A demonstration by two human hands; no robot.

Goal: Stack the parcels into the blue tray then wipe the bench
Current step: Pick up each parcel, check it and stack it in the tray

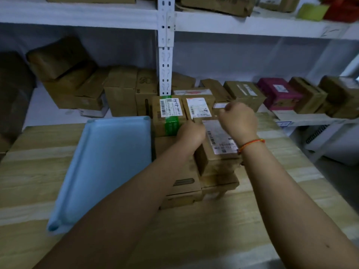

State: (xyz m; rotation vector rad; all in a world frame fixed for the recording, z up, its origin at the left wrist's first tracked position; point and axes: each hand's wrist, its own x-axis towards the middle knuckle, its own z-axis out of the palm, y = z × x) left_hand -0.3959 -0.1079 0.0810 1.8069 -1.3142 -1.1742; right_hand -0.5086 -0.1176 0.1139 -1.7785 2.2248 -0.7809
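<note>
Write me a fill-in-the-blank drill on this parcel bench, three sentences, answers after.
1. The blue tray holds ____ parcels.
2. The tape round the far-left parcel is ____.
3. The string bracelet is on the ____ wrist.

Missing words: no; green; right

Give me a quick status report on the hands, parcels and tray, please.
Both hands among the parcels, left hand and right hand curled; grip unclear. Blue tray holds no parcels. Nothing blocking it.
</note>
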